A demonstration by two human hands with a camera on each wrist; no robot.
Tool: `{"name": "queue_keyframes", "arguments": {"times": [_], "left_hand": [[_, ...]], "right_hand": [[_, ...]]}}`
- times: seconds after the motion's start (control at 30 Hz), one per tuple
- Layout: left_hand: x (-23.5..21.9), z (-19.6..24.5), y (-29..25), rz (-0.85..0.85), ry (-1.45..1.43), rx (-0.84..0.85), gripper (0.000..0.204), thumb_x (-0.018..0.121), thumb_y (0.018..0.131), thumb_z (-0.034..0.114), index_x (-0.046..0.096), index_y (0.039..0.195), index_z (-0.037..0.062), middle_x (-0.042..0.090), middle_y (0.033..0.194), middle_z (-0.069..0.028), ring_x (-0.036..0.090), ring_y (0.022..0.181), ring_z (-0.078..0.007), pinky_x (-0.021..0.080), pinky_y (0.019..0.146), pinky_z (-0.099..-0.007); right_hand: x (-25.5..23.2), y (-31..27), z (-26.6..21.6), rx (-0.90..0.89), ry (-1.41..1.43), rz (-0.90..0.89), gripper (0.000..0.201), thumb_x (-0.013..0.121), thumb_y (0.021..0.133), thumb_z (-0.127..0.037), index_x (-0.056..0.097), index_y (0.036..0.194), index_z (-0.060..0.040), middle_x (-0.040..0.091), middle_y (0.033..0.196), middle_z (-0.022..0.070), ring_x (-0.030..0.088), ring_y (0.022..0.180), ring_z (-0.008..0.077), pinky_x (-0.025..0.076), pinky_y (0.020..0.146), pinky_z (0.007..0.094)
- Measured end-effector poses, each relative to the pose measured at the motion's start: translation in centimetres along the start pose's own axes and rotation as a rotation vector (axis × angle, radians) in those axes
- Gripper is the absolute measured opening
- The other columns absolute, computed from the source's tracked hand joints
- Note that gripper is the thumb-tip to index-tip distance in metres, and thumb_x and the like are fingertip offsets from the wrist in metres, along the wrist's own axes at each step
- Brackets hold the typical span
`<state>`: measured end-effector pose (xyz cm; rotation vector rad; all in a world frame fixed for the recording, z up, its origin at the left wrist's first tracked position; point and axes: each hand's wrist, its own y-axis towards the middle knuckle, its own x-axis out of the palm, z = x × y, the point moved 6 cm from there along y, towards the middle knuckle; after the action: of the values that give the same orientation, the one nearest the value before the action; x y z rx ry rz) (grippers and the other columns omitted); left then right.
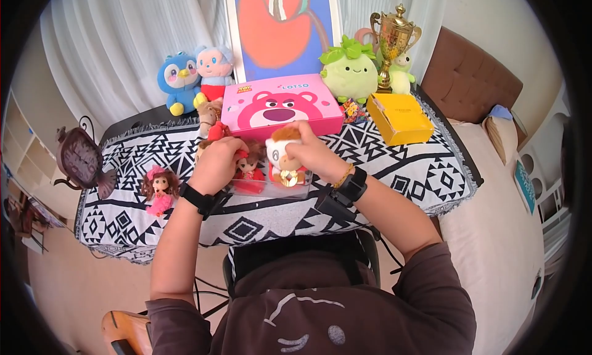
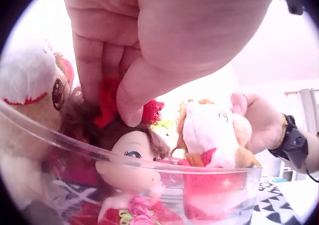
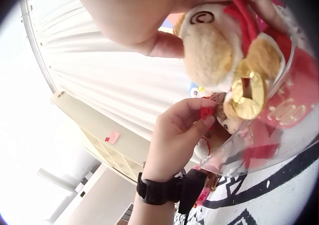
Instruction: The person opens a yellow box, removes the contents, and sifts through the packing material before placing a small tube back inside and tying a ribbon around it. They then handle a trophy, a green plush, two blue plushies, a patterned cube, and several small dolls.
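Note:
In the head view my left hand [image 1: 221, 160] is over a brown-haired doll [image 1: 249, 168] in a red dress. In the left wrist view its thumb and fingers pinch the red bow [image 2: 107, 105] on the doll's hair. My right hand [image 1: 313, 156] grips a white and tan plush animal [image 1: 279, 150] by its head and side. This plush wears red and carries a gold coin ornament [image 3: 248, 93] on its front. Both toys stand within a clear plastic container [image 2: 219, 171], the plush to the right of the doll. Another beige plush [image 2: 30, 85] is left of the doll.
Behind the hands lies a pink Lotso box [image 1: 280, 105]. A yellow box [image 1: 401, 119], a gold trophy [image 1: 394, 40] and a green plush [image 1: 350, 71] stand to the right. A blue penguin plush [image 1: 179, 83] is back left; a pink-dressed doll [image 1: 161, 193] lies front left on the patterned cloth [image 1: 123, 222].

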<state>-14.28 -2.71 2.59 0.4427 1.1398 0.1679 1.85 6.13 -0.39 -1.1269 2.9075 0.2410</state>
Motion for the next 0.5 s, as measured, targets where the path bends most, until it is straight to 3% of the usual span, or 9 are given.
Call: {"name": "queue_keyframes", "arguments": {"times": [0.17, 0.43, 0.5], "left_hand": [[0.2, -0.5, 0.0, 0.011, -0.029, 0.009, 0.011, 0.057, 0.079, -0.001, 0.063, 0.087, 0.0009, 0.063, 0.086, -0.0178, 0.061, 0.084, -0.0363, 0.048, 0.074, -0.0417], [0.0, -0.3, 0.0, -0.040, -0.134, 0.011, 0.017, 0.061, 0.077, -0.002, 0.062, 0.093, 0.0015, 0.064, 0.091, -0.0165, 0.061, 0.089, -0.0341, 0.048, 0.076, -0.0395], [-0.4, 0.4, -0.3, -0.044, -0.170, 0.012, 0.030, 0.064, 0.076, -0.005, 0.059, 0.105, 0.0021, 0.062, 0.100, -0.0129, 0.061, 0.091, -0.0276, 0.049, 0.079, -0.0339]], "right_hand": [[-0.3, 1.2, 1.5, 0.118, -0.162, -0.031, 0.052, 0.060, 0.077, -0.013, 0.042, 0.123, 0.0048, 0.056, 0.110, 0.0210, 0.059, 0.101, 0.0262, 0.049, 0.084, 0.0337], [-0.2, 0.8, 1.0, -0.080, -0.328, 0.023, 0.058, 0.070, 0.072, -0.021, 0.048, 0.120, 0.0026, 0.049, 0.114, 0.0231, 0.049, 0.110, 0.0331, 0.041, 0.095, 0.0390], [0.0, 0.8, 0.9, -0.142, -0.361, 0.047, 0.058, 0.070, 0.071, -0.023, 0.049, 0.119, 0.0017, 0.049, 0.114, 0.0232, 0.049, 0.110, 0.0343, 0.041, 0.095, 0.0399]]}}
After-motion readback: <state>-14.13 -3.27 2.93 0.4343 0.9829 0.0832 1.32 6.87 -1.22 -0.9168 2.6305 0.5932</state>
